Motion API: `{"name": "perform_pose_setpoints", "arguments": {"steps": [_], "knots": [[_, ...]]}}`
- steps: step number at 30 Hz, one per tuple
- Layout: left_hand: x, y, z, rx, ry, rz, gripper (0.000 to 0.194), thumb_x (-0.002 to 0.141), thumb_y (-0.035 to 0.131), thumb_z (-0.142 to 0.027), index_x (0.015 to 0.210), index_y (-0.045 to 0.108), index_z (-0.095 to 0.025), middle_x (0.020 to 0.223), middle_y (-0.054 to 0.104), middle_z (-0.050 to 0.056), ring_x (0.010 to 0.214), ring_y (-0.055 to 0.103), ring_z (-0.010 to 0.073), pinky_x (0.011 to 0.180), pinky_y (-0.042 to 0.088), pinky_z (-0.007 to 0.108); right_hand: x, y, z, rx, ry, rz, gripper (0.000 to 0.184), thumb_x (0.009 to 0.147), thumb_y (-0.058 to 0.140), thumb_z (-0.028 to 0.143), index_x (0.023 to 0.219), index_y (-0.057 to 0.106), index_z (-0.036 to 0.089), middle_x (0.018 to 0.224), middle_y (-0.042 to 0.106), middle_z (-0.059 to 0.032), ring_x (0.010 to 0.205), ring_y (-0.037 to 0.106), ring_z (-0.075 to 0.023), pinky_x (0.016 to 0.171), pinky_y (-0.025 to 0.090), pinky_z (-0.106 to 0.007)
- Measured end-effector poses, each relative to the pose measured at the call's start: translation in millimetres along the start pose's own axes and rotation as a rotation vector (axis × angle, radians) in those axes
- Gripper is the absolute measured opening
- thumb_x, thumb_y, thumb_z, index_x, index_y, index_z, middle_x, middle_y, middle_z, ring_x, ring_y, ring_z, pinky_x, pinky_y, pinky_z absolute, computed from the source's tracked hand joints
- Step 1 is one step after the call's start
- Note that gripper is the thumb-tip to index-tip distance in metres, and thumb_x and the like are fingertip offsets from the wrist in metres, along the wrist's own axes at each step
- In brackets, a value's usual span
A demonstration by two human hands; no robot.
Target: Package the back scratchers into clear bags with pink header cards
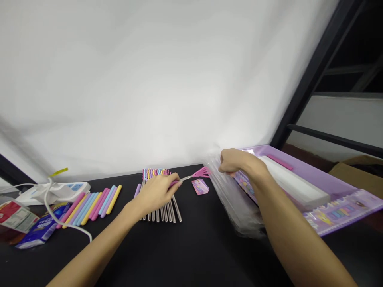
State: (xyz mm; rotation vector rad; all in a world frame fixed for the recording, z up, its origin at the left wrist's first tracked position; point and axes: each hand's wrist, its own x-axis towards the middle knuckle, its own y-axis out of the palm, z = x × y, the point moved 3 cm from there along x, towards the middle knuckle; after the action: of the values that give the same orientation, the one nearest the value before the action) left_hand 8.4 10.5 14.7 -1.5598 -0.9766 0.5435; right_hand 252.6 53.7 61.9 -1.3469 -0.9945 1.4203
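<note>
My left hand point(158, 191) is closed round a back scratcher whose pink claw head point(202, 172) points right on a thin metal rod. Beneath that hand lies a row of metal rods point(164, 213) with coloured curved ends point(154, 172). My right hand point(231, 159) pinches the top of a stack of clear plastic bags point(236, 203). Small pink printed cards point(200, 186) rest on the black table between my hands, just below the claw head.
Pastel sticks point(92, 205) lie in a row at left, near a white power strip point(54, 193), a white cable point(48, 203), a blue packet point(44, 229) and a red-and-white box point(18, 217). At right stands a purple display box point(344, 175) holding a long white block point(296, 181).
</note>
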Motion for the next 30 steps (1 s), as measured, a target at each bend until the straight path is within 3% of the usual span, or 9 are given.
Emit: {"name": "perform_pose_setpoints", "arguments": {"steps": [4,8,12,18,21,24,28,30], "knots": [[0.3,-4.3,2.4,-0.159,0.017,0.035,0.033,0.100,0.032,-0.043,0.092,0.055,-0.021,0.067,0.055,-0.002,0.060,0.050,0.0144,0.056,0.032,0.025,-7.0,-8.9,7.2,0.162,-0.140,-0.086,0.009,0.078,0.053,0.024,0.074,0.057,0.017,0.095,0.072,-0.0164,0.082,0.069,-0.0265,0.063,0.049,-0.032],[1.2,-7.5,11.4,-0.224,0.003,0.044,0.031,0.098,0.036,-0.043,0.091,0.055,-0.020,0.062,0.048,-0.004,0.055,0.043,0.0124,0.055,0.031,0.025,-1.2,0.6,14.8,0.596,-0.202,0.021,0.010,0.078,0.057,0.024,0.074,0.050,0.019,0.090,0.068,-0.0125,0.079,0.069,-0.0232,0.054,0.051,-0.028],[0.4,-8.8,21.5,-0.293,0.001,0.080,0.032,0.097,0.038,-0.046,0.090,0.055,-0.020,0.060,0.043,-0.005,0.055,0.039,0.0113,0.054,0.030,0.024,9.2,10.5,22.3,0.796,-0.223,0.068,0.013,0.075,0.062,0.018,0.071,0.049,0.019,0.085,0.064,-0.0084,0.072,0.068,-0.0195,0.055,0.053,-0.027],[0.0,-5.6,28.7,-0.389,-0.003,0.160,0.031,0.096,0.040,-0.046,0.089,0.054,-0.019,0.060,0.042,-0.006,0.055,0.040,0.0106,0.053,0.030,0.024,20.9,10.3,17.4,0.726,-0.237,-0.057,0.018,0.080,0.064,0.033,0.073,0.056,0.018,0.068,0.064,-0.0042,0.066,0.066,-0.0181,0.063,0.051,-0.029],[1.3,-5.7,28.1,-0.413,-0.008,0.152,0.031,0.096,0.041,-0.046,0.088,0.054,-0.019,0.061,0.043,-0.005,0.055,0.040,0.0105,0.053,0.031,0.024,26.7,10.4,11.9,0.607,-0.340,-0.106,0.025,0.076,0.069,0.041,0.073,0.064,0.017,0.071,0.068,-0.0050,0.073,0.065,-0.0202,0.069,0.049,-0.031],[1.4,-6.9,26.8,-0.441,-0.016,0.156,0.030,0.095,0.042,-0.047,0.088,0.053,-0.019,0.060,0.044,-0.005,0.054,0.041,0.0102,0.053,0.032,0.023,30.5,11.7,8.2,0.686,-0.459,-0.069,0.026,0.067,0.077,0.031,0.087,0.070,0.016,0.086,0.073,-0.0068,0.086,0.066,-0.0223,0.080,0.049,-0.032],[-0.7,-7.8,26.6,-0.459,-0.023,0.170,0.030,0.095,0.042,-0.047,0.088,0.053,-0.020,0.060,0.045,-0.006,0.053,0.042,0.0100,0.052,0.033,0.023,31.1,9.2,4.1,0.851,-0.429,-0.110,0.072,0.062,0.081,0.017,0.129,0.056,0.019,0.101,0.075,-0.0083,0.096,0.068,-0.0230,0.092,0.048,-0.036],[-2.0,-7.6,26.2,-0.457,-0.012,0.173,0.030,0.095,0.043,-0.047,0.087,0.053,-0.020,0.059,0.043,-0.006,0.053,0.040,0.0099,0.051,0.032,0.023,30.7,8.0,3.2,0.880,-0.363,-0.180,0.061,0.064,0.081,0.018,0.121,0.059,0.017,0.100,0.075,-0.0101,0.097,0.068,-0.0235,0.095,0.048,-0.038]]}}
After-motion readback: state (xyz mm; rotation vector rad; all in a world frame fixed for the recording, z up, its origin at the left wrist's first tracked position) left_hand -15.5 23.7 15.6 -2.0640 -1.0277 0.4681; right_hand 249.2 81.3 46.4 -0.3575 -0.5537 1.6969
